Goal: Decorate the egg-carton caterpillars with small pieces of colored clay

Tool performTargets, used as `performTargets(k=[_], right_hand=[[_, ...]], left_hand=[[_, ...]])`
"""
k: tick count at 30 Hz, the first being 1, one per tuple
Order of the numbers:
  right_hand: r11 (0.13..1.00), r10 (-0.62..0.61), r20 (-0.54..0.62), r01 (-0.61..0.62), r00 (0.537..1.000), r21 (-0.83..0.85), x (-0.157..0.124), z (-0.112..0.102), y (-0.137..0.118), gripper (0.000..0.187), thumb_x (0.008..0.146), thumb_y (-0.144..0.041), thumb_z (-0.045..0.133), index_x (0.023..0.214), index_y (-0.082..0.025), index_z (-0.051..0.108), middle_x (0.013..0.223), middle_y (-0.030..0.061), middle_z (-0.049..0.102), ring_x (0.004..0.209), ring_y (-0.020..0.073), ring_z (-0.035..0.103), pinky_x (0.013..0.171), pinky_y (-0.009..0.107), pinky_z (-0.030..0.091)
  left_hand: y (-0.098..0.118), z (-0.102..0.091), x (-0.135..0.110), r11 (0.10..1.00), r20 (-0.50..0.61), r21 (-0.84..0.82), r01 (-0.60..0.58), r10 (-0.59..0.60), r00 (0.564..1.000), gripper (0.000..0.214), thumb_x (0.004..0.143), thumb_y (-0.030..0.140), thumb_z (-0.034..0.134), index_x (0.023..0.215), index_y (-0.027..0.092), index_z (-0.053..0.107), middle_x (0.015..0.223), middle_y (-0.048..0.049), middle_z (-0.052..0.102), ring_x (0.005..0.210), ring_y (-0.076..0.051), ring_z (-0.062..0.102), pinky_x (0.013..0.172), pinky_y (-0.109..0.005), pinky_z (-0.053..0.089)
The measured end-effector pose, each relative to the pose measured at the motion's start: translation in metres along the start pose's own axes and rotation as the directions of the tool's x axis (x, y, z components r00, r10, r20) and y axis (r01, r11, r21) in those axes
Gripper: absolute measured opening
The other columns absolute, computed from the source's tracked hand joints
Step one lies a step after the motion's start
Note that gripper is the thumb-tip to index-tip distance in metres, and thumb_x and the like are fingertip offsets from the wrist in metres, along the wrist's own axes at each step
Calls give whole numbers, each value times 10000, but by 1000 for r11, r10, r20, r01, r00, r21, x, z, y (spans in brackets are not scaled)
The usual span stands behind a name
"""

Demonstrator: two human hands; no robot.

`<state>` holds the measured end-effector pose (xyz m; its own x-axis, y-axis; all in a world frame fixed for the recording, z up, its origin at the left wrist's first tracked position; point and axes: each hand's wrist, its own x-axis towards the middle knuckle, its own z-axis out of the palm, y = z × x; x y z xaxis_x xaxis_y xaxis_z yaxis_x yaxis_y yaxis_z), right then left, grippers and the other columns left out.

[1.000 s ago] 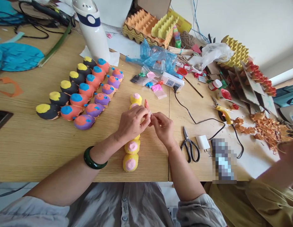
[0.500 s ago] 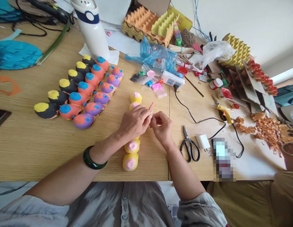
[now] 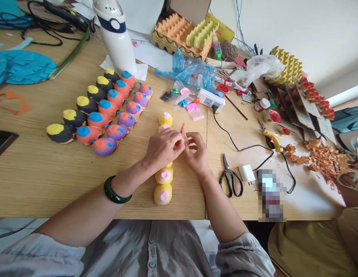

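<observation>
Both hands meet over mid-table. My left hand [image 3: 164, 148] is curled shut, thumb and fingertips pinching a small pink piece [image 3: 183, 128]. My right hand [image 3: 198, 152] grips the same piece from the other side, fingers bent in. The piece sits just above the yellow-and-pink carton row [image 3: 163, 184], which runs under my left hand toward the table edge [image 3: 81, 209]. Scissors [image 3: 231, 179] lie near my right wrist. Three rows of painted cups [image 3: 104, 111] lie well apart to the left. I note a power strip [image 3: 210, 99] beyond the hands
</observation>
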<state>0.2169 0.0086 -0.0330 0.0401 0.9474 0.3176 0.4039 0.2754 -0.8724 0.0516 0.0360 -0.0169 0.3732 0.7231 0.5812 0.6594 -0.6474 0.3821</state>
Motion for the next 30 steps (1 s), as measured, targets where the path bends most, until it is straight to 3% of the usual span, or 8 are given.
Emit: performTargets(k=[5, 9, 12, 14, 17, 19, 25, 30], right_hand=[[995, -48, -67, 41, 997, -93, 0, -3, 5, 205, 957, -226, 567, 1083, -237, 728, 1006, 60, 747, 834, 171, 674, 681, 282, 564], [1000, 4, -162, -6, 987, -12, 4, -9, 8, 267, 869, -192, 610, 1090, -232, 753, 976, 54, 789, 871, 196, 724, 786, 336, 612], [947, 247, -211, -189, 946, 260, 9, -13, 7, 155, 845, -267, 681, 983, -215, 728, 748, -1, 748, 667, 164, 697, 719, 338, 639], [863, 358, -163, -260, 919, 433, 12, -15, 6, 137, 818, -326, 731, 873, -210, 684, 655, -22, 707, 573, 147, 670, 677, 337, 649], [782, 393, -42, -311, 918, 540, 15, -15, 2, 200, 758, -366, 774, 793, -220, 641, 645, -29, 694, 528, 137, 650, 643, 343, 656], [751, 395, 31, -342, 918, 565, 15, -13, -2, 206, 744, -380, 774, 782, -229, 639, 637, -35, 684, 521, 141, 640, 623, 347, 656], [748, 343, 165, -375, 925, 547, 12, -13, -8, 329, 740, -432, 835, 746, -237, 570, 629, -49, 621, 566, 144, 637, 613, 335, 649], [808, 300, -48, -227, 953, 544, 12, -15, -9, 422, 682, -428, 921, 858, -258, 576, 951, -14, 672, 784, 138, 631, 650, 272, 649]], left_hand=[[12, 2, -1, 988, -13, 81, -129, 130, 991, 216, 946, 140, 548, 749, 223, 579, 730, -51, 665, 766, -239, 627, 642, -366, 410], [17, -2, 1, 965, -100, 150, -217, 233, 967, 295, 995, 152, 562, 709, 225, 562, 679, -23, 651, 707, -209, 612, 627, -365, 415], [12, -11, 3, 994, -172, 31, -108, 112, 979, 277, 1046, 275, 605, 775, 219, 606, 739, -18, 694, 765, -205, 644, 690, -345, 469], [6, -15, 5, 996, -208, -94, 13, -32, 978, 193, 1070, 296, 567, 948, 203, 683, 922, -49, 764, 912, -220, 690, 832, -348, 528], [0, -13, 7, 962, -187, -253, 106, -156, 970, 269, 1089, 286, 492, 1230, 192, 701, 1204, -87, 783, 1146, -235, 701, 1050, -382, 530], [-2, -9, 7, 932, -127, -336, 139, -191, 973, 311, 1087, 320, 494, 1287, 199, 700, 1234, -87, 787, 1181, -233, 702, 1079, -377, 529], [2, -5, 5, 856, -44, -463, 228, -279, 959, 341, 1044, 412, 583, 813, 200, 715, 784, -44, 746, 725, -175, 658, 699, -288, 514], [7, -15, 9, 710, 28, -599, 370, -443, 896, 430, 1034, 537, 588, 770, 208, 672, 575, 34, 574, 511, -112, 494, 524, -243, 410]])
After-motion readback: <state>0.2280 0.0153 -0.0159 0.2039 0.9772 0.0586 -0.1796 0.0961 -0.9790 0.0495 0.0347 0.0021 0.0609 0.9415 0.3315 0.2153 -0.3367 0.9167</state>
